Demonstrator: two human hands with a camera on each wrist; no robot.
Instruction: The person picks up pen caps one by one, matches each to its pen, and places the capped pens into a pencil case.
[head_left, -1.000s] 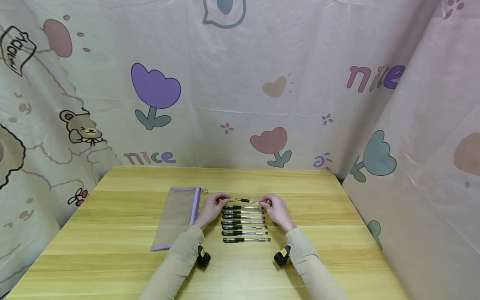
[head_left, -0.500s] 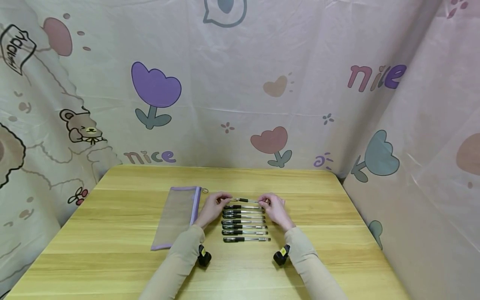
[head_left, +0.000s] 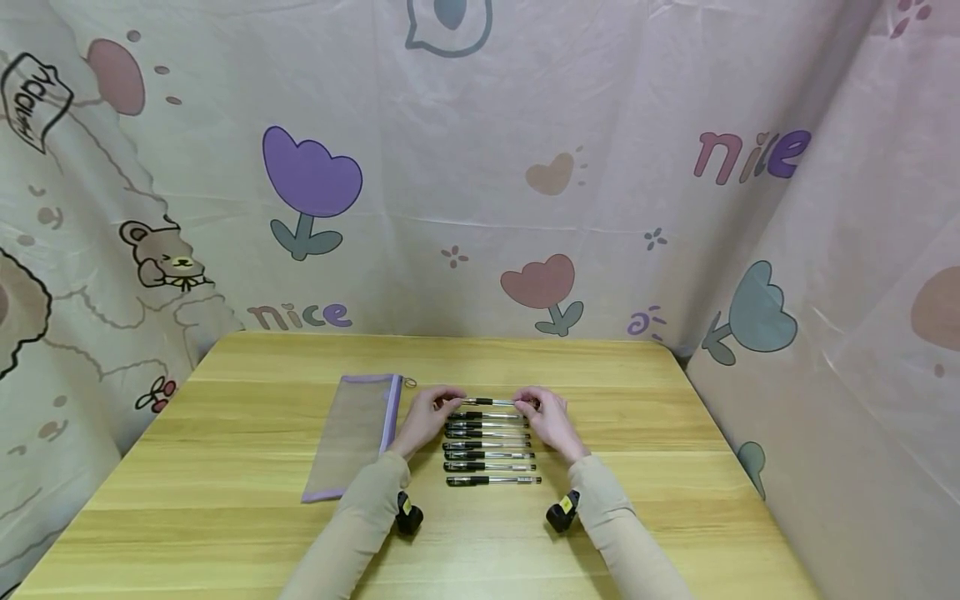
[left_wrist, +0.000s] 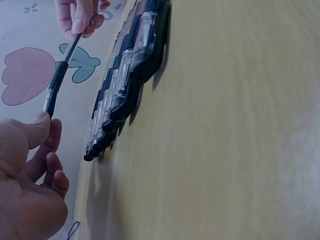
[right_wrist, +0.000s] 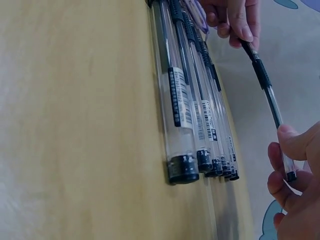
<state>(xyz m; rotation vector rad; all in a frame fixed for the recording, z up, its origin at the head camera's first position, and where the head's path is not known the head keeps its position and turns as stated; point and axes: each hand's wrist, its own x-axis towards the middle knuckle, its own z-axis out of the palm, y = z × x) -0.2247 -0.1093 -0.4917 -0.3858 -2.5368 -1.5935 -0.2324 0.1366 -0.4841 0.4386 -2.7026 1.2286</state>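
From the head view I see bare wooden tabletop (head_left: pixel 675 417) along the right side and across the lower edge of the frame, so I could pass there freely. At centre, the row of clear black-capped pens (head_left: pixel 489 450) blocks the way, with one black-gripped clear pen (head_left: pixel 491 402) held just above its far end between my hands. Left of centre lies the flat mesh pencil pouch with purple trim (head_left: pixel 352 433). The printed cartoon curtain (head_left: pixel 480 208) walls off the top, left and right.

Black-gripped clear pen (head_left: pixel 489 402) held level above the table; 7 matching pens (head_left: pixel 489 446) lie in a row.
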